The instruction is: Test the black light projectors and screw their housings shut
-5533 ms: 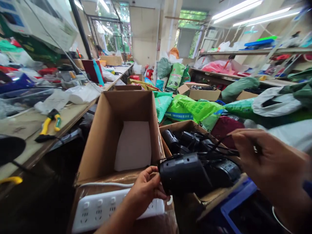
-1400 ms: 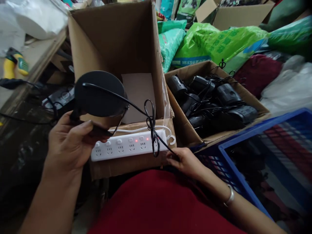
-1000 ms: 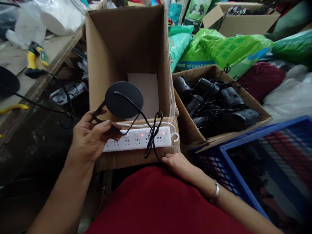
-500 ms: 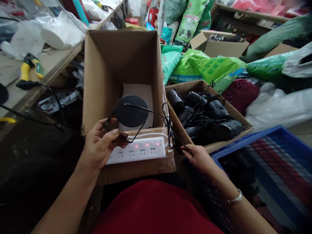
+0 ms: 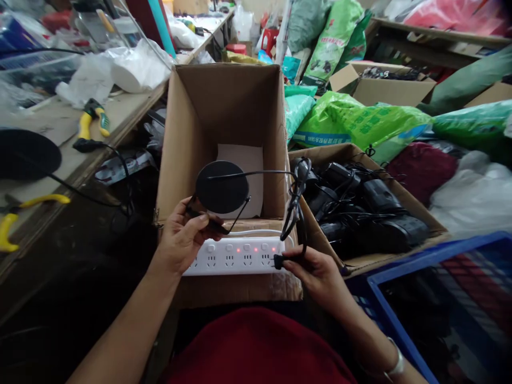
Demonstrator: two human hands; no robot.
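Observation:
My left hand (image 5: 184, 234) is closed on the dark bracket of a round black device (image 5: 222, 186), whose flat disc faces up at the mouth of a tall cardboard box (image 5: 184, 160). A black cord (image 5: 296, 200), partly bundled in loops, runs from the disc to the right. My right hand (image 5: 320, 272) pinches the black power plug (image 5: 278, 261) on that cord, its prongs pointing left beside the rightmost socket of a white power strip (image 5: 240, 256). The plug appears to be outside the socket. Several red lights glow on the strip.
At right, a cardboard carton (image 5: 424, 234) holds several black corded devices, beside a blue crate (image 5: 376, 282). Yellow-handled pliers (image 5: 85, 128), another yellow-handled tool (image 5: 8, 229) and a black disc (image 5: 30, 154) lie on the left bench. Green bags (image 5: 360, 120) lie behind.
My right hand has moved left and up from the hanging cord to the strip's right end, now with the plug in its fingers. My left hand still holds the device. The view has shifted left.

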